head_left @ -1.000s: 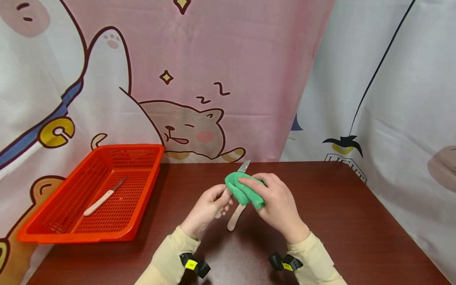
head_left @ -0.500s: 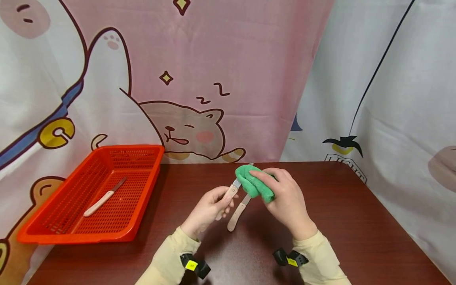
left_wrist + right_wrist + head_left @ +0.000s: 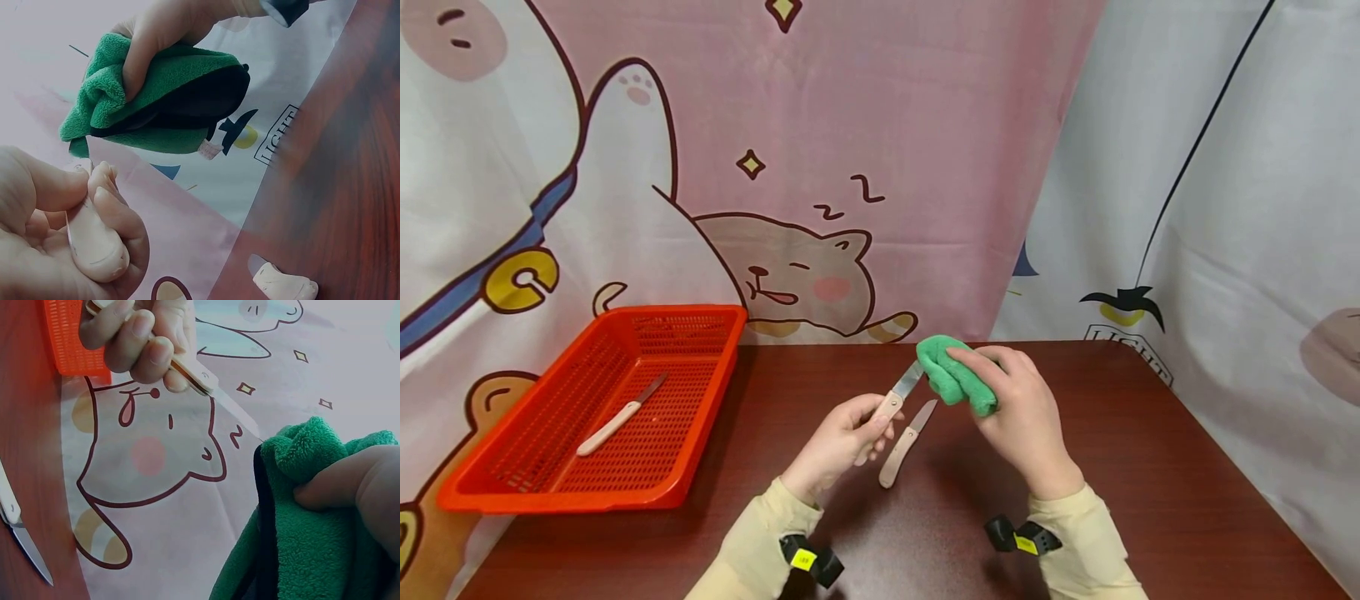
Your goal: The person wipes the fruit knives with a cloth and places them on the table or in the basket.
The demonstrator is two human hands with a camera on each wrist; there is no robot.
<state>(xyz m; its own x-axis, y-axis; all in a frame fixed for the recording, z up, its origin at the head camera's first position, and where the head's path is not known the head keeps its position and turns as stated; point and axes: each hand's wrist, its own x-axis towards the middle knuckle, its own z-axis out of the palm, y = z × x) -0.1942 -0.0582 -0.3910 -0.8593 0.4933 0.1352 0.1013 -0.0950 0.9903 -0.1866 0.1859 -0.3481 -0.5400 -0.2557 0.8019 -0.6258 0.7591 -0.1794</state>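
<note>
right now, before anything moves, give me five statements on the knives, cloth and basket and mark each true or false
1. The left hand grips an open knife by its handle. True.
2. The orange basket contains two knives. False: a single knife lies inside.
3. A green cloth is in the right hand. True.
4. The table knife is folded shut. False: its blade is out.
5. Three knives are in sight altogether. True.
</note>
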